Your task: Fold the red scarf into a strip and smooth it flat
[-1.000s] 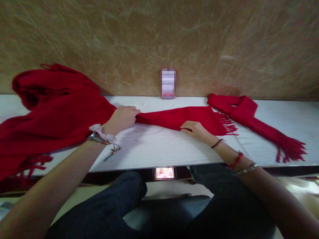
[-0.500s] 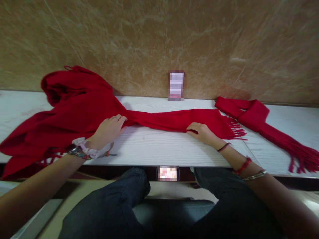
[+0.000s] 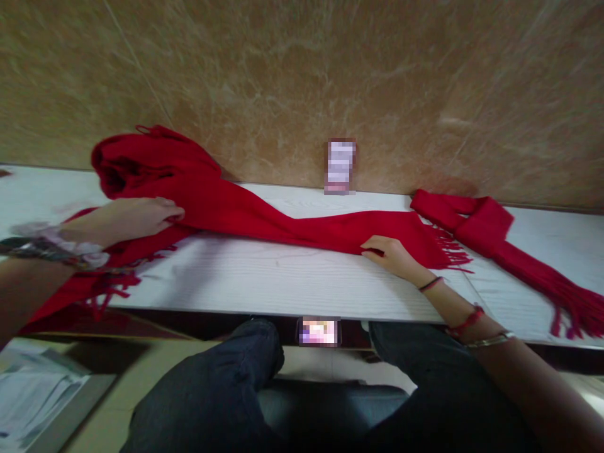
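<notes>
A long red scarf (image 3: 264,217) stretches along the white table, bunched in a thick heap at its left end and narrowing in the middle to a fringed right end. Over the left part lies my left hand (image 3: 127,220), its fingers curled closed on the cloth; the fingertips are partly hidden. My right hand (image 3: 394,257) pinches the near edge of the scarf between thumb and fingers, close to the fringe. Another red fringed piece, a folded scarf (image 3: 486,226), rests just right of that fringe and is touched by neither hand.
The white table (image 3: 264,283) runs along a brown marbled wall (image 3: 283,82). A phone-like device (image 3: 340,165) leans upright on the wall. Another lit screen (image 3: 319,331) shows below the front edge, between my knees. A grey box of papers (image 3: 42,390) stands at lower left.
My left hand has moved left along the scarf, and the narrow twisted stretch of cloth has widened and straightened. My right hand stays at the near edge. The view has shifted slightly.
</notes>
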The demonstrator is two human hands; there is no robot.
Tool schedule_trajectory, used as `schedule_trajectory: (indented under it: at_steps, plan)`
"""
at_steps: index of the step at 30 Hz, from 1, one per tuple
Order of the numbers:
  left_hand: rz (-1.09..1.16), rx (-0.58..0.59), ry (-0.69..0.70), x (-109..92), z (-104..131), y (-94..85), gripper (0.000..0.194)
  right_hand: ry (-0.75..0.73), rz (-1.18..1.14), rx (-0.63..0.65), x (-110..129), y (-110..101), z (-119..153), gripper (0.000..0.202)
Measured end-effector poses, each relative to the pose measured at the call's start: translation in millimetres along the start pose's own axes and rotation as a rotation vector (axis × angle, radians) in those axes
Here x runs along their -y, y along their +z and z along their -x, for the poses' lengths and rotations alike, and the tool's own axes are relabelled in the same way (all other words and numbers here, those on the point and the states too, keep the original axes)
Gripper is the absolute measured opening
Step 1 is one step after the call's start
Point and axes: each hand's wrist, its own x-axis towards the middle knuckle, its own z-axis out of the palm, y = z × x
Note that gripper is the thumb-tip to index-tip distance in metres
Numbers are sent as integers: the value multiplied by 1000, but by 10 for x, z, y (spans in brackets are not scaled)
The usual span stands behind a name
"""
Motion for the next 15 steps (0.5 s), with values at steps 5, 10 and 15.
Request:
schedule_trajectory:
  at_steps: [5, 10, 15]
  plan:
    - [97, -153, -353, -90, 102, -364, 38, 16, 6, 3, -12, 10, 9, 13]
    - [209, -104, -153, -240, 171, -459, 47, 25, 15, -4, -8, 5, 11, 15]
    - [133, 168, 47, -182, 613, 110, 30, 3, 1, 28, 4, -13, 13, 16]
